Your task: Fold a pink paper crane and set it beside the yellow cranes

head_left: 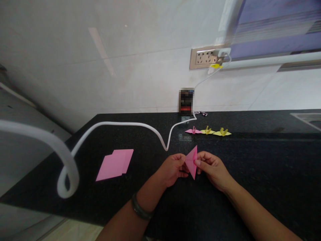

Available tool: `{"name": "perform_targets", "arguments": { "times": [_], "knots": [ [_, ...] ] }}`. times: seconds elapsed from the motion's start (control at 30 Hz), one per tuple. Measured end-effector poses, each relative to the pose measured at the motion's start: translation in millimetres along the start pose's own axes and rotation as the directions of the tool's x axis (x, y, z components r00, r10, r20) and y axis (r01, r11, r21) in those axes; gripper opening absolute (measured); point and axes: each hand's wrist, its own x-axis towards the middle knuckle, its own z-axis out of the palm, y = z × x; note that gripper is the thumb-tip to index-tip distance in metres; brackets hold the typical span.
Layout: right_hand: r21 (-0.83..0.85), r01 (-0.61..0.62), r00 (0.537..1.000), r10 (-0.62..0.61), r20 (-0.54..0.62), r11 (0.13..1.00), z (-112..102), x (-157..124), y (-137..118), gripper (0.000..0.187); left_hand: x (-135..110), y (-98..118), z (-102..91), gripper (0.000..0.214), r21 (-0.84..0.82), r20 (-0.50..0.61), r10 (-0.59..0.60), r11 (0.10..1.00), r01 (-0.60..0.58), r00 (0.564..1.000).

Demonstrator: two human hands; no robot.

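A partly folded piece of pink origami paper (192, 164), roughly triangular with a crease across it, is held up over the black counter between both hands. My left hand (174, 168) pinches its left corner between thumb and fingers. On the other side, my right hand (212, 166) grips the right edge, thumb in front and fingers behind. Beyond the hands, a pink folded paper crane (193, 131) and two yellow paper cranes (207, 131) stand in a row. Flat pink paper squares (115, 164) overlap on the counter to the left.
A thick white cable (140, 124) loops across the counter from the left, close to the camera. It reaches a blurred-out device (186, 101) leaning on the wall. Above is a wall socket (204, 57) with a plugged-in charger (223, 52). A sink edge (304, 117) shows far right.
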Motion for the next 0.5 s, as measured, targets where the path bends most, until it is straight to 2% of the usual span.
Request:
{"name": "perform_targets", "arguments": {
  "times": [0.1, 0.27, 0.5],
  "knots": [
    [-0.001, -0.003, 1.000, 0.003, -0.007, 1.000, -1.3, 0.3, 0.8, 0.010, 0.2, 0.4, -0.6, 0.025, 0.003, -0.003, 0.011, 1.000, -0.011, 1.000],
    [0.008, -0.033, 0.997, 0.033, -0.074, 0.999, -1.6, 1.3, 1.4, 0.010, 0.1, 0.2, -0.7, 0.024, 0.146, -0.072, 0.093, 0.986, -0.082, 0.993],
    [-0.028, -0.118, 0.991, 0.116, -0.069, 0.993, 1.6, 1.1, -1.6, 0.013, -2.7, 0.7, 1.7, 0.029, 0.187, -0.046, 0.052, 0.981, -0.043, 0.998]
  ]
}}
